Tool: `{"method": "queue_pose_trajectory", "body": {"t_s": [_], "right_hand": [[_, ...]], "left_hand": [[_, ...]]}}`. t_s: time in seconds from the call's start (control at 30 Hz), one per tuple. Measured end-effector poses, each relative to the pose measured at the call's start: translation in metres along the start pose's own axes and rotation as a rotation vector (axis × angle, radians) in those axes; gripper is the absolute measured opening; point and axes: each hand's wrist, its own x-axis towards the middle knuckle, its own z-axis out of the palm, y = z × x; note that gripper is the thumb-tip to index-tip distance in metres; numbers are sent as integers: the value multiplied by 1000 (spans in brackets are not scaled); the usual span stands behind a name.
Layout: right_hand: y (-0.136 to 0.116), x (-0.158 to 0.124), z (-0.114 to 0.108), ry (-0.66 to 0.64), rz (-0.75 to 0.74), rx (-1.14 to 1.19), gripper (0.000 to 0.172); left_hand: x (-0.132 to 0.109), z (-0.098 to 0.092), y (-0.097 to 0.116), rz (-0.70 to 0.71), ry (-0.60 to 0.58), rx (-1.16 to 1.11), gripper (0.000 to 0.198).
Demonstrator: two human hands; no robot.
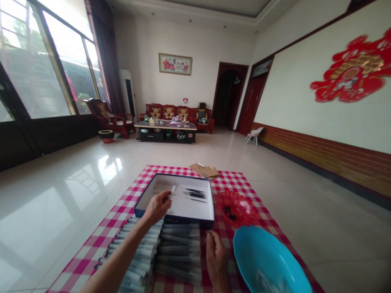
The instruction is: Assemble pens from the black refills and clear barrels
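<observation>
Partway, I'd judge: slim black rods [196,194] remain in the shallow blue-and-white box [186,210], translucent grey pen-like tubes [180,246] lie piled nearer me, my left grip [159,206] pinches a thin clear plastic-looking stick [173,189] over the box, right grip [216,255] I can't tell.

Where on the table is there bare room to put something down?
The widest bare patch of tablecloth lies left of the box and tubes, out to its edge. A smaller one sits between the cardboard and red dish. The near side is crowded: tubes, right hand and blue bowl stand close together.
</observation>
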Motion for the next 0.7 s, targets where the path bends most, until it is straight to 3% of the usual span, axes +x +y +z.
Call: {"method": "queue_pose_trajectory", "body": {"t_s": [0.1, 0.2, 0.27, 0.3, 0.37, 0.5, 0.57, 0.7], "right_hand": [[-8, 3, -6, 73, -91, -39, 39], [-31, 32, -11, 62, -275, -156, 34], [-48, 64, -5, -73, -360, -306, 33], [-56, 82, 1, -197, -380, -431, 32], [-63, 117, 20, -322, -397, -507, 25], [-50, 159, 67, -514, -361, -672, 13], [-38, 165, 85, -583, -334, -753, 9], [-24, 166, 100, -640, -292, -841, 17]], "left_hand": [[-2, 10, -8, -80, 50, -76, 34], [1, 14, -10, -133, 62, -128, 29], [3, 14, -8, -145, 57, -148, 25], [4, 14, -7, -147, 54, -153, 24], [4, 12, -5, -148, 51, -160, 22], [4, 13, -5, -153, 54, -182, 20], [3, 15, -7, -155, 59, -197, 19], [3, 17, -8, -157, 70, -237, 20]]}}
